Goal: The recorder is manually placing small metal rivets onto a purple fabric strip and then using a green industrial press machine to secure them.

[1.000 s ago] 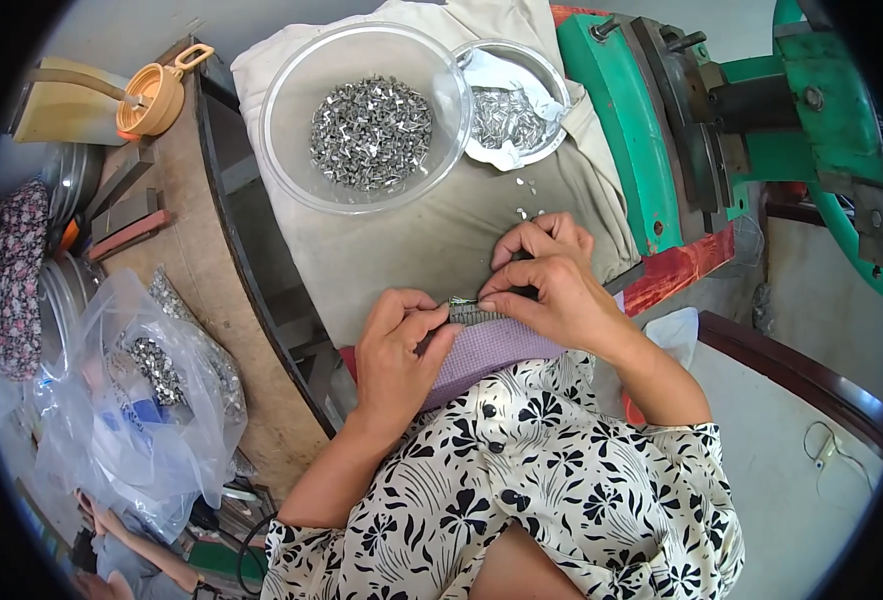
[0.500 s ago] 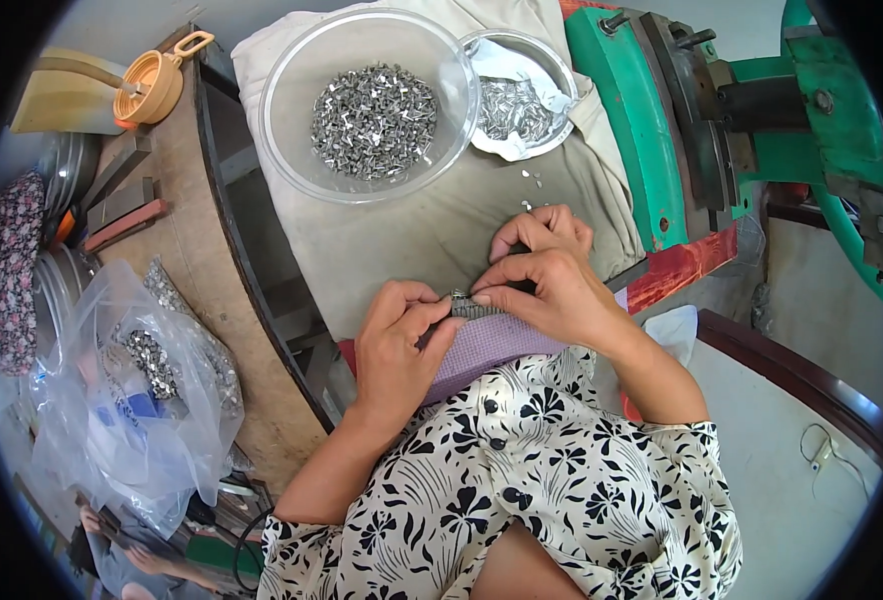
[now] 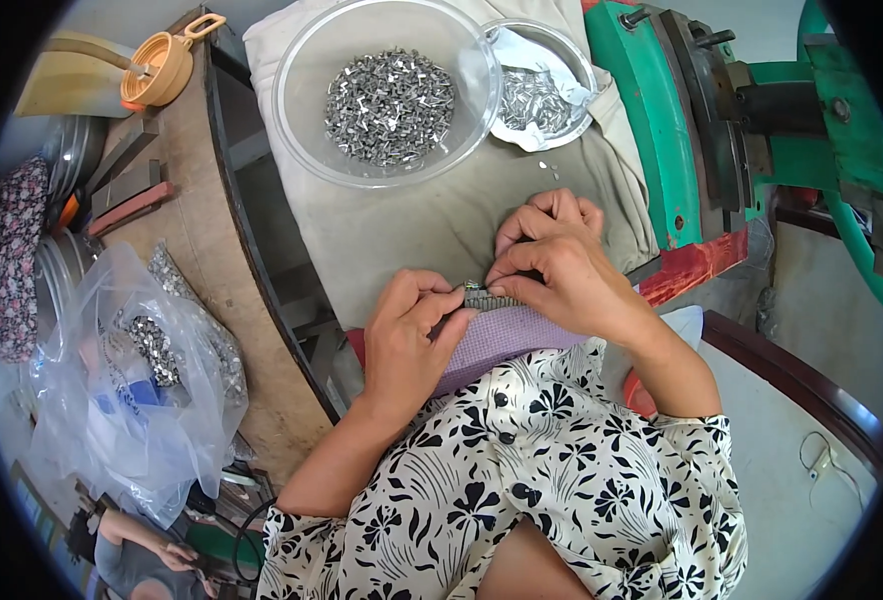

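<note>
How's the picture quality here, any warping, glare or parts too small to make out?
Head view throughout: wooden table looks bowed, corners black; bright glints on metal pieces in the clear plastic bowl; grey strip between left hand and right hand too small for fine detail.

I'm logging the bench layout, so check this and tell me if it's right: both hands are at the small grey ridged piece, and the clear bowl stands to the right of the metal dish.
The side is wrong: the head view shows the clear bowl left of the metal dish. The left hand and right hand are at the small grey ridged piece.
</note>
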Demonstrator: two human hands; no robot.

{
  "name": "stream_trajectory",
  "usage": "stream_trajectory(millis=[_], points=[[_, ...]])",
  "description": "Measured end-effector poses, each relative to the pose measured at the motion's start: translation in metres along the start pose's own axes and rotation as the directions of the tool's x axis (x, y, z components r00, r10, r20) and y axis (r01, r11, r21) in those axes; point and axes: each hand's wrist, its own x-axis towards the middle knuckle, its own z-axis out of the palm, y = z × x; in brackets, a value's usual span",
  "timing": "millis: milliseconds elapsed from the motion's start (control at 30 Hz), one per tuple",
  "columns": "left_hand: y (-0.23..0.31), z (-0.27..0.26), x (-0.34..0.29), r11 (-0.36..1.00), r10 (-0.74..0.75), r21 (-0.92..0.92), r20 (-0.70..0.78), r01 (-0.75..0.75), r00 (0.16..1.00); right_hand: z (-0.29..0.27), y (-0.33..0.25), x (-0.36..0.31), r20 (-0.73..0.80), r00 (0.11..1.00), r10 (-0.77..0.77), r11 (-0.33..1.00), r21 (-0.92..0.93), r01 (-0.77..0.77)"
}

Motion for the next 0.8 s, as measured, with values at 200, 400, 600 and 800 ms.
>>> stream_trajectory(millis=[200,400,600,800], points=[[0.0,0.0,0.0,1.0,0.021,-0.005,-0.003,-0.021,1.0,0.003,-0.005,0.002,-0.008,1.0,0.028,0.999,-0.038,-0.028],[-0.001,-0.001,-0.001,0.999,-0.015,0.029,0.017,0.015,1.0,0.001,0.0,-0.002,-0.011,0.999,0.049,0.999,-0.023,-0.05],[-0.001,0.0,-0.002,1.0,-0.013,0.018,0.011,0.013,1.0,0.0,-0.001,-0.006,-0.016,0.998,0.068,0.997,-0.043,-0.069],[0.001,0.0,-0.001,1.0,-0.017,0.015,0.023,0.017,1.0,-0.009,0.007,-0.017,-0.016,0.995,0.101,0.994,-0.028,-0.102]])
